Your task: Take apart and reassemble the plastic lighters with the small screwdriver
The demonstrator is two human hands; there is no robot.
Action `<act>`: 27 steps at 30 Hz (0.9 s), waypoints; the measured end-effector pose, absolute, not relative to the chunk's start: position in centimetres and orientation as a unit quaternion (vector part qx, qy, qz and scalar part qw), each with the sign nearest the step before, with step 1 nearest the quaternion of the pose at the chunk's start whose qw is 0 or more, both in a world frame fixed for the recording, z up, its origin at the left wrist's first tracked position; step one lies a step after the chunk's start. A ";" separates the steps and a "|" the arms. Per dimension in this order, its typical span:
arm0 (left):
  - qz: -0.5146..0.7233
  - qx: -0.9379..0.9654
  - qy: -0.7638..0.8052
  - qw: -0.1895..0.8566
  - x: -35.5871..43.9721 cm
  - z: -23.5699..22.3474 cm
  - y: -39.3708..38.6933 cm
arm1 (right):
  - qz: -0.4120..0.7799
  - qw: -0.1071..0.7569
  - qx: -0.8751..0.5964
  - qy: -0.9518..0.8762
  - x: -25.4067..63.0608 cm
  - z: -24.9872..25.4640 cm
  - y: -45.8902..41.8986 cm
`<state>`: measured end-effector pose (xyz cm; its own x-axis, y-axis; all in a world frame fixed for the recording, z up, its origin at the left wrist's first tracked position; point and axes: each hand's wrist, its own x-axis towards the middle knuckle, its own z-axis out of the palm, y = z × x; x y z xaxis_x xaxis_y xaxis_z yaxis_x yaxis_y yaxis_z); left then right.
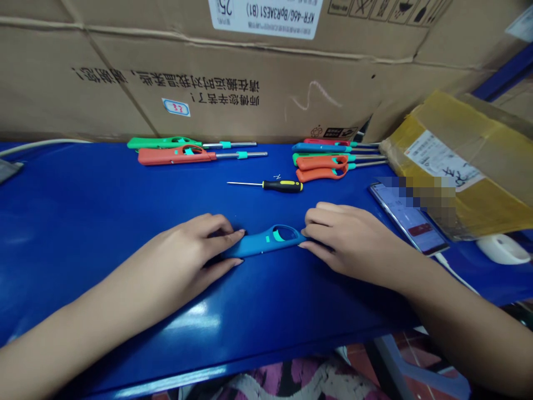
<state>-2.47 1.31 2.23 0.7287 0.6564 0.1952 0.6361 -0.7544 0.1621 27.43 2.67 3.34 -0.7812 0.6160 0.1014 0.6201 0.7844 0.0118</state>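
Note:
A blue gas lighter (pixel 263 244) lies crosswise just above the blue table, with a turquoise trigger inside its loop. My left hand (pixel 206 241) is closed around the handle end, thumb below and fingers above. At the loop end, my right hand (pixel 339 233) pinches the lighter's tip between thumb and fingers. No metal barrel shows; that end is covered by my right fingers. Beyond the lighter rests a screwdriver (pixel 283 186) with a black and yellow handle, its shaft pointing left. Tiny screws (pixel 277 177) sit just behind it.
At the back left lie a green lighter (pixel 156 143) and a red lighter (pixel 175 156). Several more lighters (pixel 320 162) are grouped at the back right, beside a yellow-taped carton (pixel 462 161). A phone (pixel 408 216), its cable and a white mouse (pixel 503 248) lie right. A large cardboard box (pixel 208 78) stands behind.

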 end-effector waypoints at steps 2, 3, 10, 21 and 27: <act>0.097 0.941 0.320 -0.058 -1.9 2.2 0.8 | -0.060 0.044 -0.326 -0.943 26.9 3.2 2.3; 0.089 0.941 0.307 -0.107 -1.6 2.1 0.6 | -0.076 0.045 -0.326 -0.941 26.7 3.1 2.1; 0.118 0.936 0.299 -0.145 -1.4 2.0 0.7 | -0.071 0.074 -0.326 -0.940 27.0 3.2 2.8; 0.157 0.939 0.305 0.011 -2.0 2.1 1.3 | 0.020 0.143 -0.296 -0.944 27.4 2.4 3.7; 0.191 0.929 0.313 0.043 -1.7 1.8 1.0 | 0.029 0.131 -0.307 -0.942 27.1 2.6 3.6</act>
